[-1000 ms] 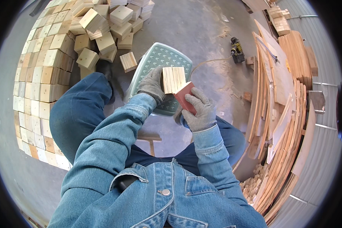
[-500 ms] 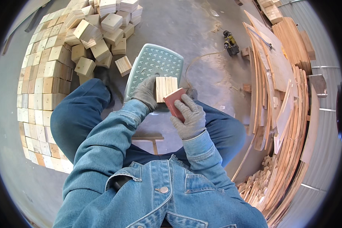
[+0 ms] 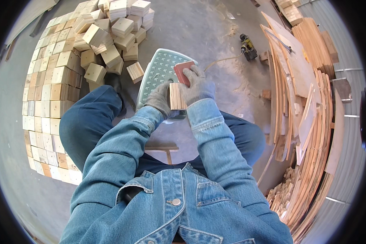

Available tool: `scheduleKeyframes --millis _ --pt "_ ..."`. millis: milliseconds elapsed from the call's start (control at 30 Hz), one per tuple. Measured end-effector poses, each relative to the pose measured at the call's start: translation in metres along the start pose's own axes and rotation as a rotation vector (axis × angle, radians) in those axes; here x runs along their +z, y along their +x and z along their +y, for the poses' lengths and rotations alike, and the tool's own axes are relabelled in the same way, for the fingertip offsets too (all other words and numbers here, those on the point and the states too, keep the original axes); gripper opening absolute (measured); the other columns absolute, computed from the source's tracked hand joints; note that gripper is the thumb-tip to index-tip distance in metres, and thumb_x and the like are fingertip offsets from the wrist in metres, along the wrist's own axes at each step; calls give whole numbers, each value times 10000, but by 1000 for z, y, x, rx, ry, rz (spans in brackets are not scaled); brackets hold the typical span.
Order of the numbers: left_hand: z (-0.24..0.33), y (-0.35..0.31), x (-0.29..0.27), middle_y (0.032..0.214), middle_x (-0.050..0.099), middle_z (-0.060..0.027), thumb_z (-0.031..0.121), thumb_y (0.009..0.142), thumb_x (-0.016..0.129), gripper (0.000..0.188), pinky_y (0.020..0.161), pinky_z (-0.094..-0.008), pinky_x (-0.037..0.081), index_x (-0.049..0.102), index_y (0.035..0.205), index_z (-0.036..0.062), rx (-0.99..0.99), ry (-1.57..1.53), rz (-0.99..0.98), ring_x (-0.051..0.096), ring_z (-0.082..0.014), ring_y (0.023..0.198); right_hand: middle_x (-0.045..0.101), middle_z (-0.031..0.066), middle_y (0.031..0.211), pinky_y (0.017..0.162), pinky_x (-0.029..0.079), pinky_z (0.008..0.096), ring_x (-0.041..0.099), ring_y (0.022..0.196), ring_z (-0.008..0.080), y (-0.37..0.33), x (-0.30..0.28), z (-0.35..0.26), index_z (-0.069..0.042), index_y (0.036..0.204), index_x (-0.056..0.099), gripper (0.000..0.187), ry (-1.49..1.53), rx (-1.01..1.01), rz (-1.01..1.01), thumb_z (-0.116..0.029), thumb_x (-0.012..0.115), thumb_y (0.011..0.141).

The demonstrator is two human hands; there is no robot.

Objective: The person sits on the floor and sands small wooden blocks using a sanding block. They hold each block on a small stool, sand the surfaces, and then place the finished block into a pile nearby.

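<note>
My left hand (image 3: 160, 100), in a grey glove, is closed around the left side of a wooden block (image 3: 175, 97) with striped grain facing up. My gloved right hand (image 3: 200, 85) grips a flat red sanding block (image 3: 182, 71), its fingers over the right edge. The sanding block sits at the far end of the wooden block, and the right hand covers the wooden block's right side. Whether the two touch is hard to tell. Beneath and beyond them stands a pale green plastic stool (image 3: 157, 67) with a studded top.
Stacked wooden blocks (image 3: 49, 93) form a wall on the left, with a loose heap (image 3: 110, 44) at its far end. One lone block (image 3: 135, 72) lies beside the stool. A yellow-black power tool (image 3: 248, 47) rests on the floor. Plywood sheets and strips (image 3: 319, 118) lean at right.
My right hand has moved away from me with the sanding block, from the wooden block's near right corner to its far end. The left hand keeps its hold; the wooden block looks slightly turned.
</note>
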State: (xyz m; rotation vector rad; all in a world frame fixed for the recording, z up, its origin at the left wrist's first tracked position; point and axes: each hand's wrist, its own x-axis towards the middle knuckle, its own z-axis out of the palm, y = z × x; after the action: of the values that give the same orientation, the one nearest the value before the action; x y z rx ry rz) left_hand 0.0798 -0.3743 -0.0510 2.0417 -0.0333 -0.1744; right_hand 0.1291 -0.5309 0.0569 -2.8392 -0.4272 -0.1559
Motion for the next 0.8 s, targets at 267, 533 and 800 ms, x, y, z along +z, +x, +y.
scheduleKeyframes --millis 267,533,800 --pt "-43 7 27 1344 641 -112 295 759 938 889 1122 -368 502 473 1492 102 139 -98 139 623 -230 1282 606 126 1484 966 535 527 647 1114 412 -116 -27 2 -157 1367 715 656 105 -157 11 -311 870 748" --pt "-31 7 28 1345 635 -120 265 837 886 796 1104 -360 515 476 1498 95 126 -66 123 633 -222 1264 620 108 1470 943 540 527 654 1079 393 -109 -20 11 -178 1304 741 593 119 -182 75 -284 866 733" --pt "8 -7 0 1382 635 -137 369 727 936 915 1148 -415 492 500 1490 113 75 60 98 616 -294 1303 632 146 1478 1124 511 474 643 1297 359 6 -4 6 -128 1327 744 579 94 68 -55 -240 869 773"
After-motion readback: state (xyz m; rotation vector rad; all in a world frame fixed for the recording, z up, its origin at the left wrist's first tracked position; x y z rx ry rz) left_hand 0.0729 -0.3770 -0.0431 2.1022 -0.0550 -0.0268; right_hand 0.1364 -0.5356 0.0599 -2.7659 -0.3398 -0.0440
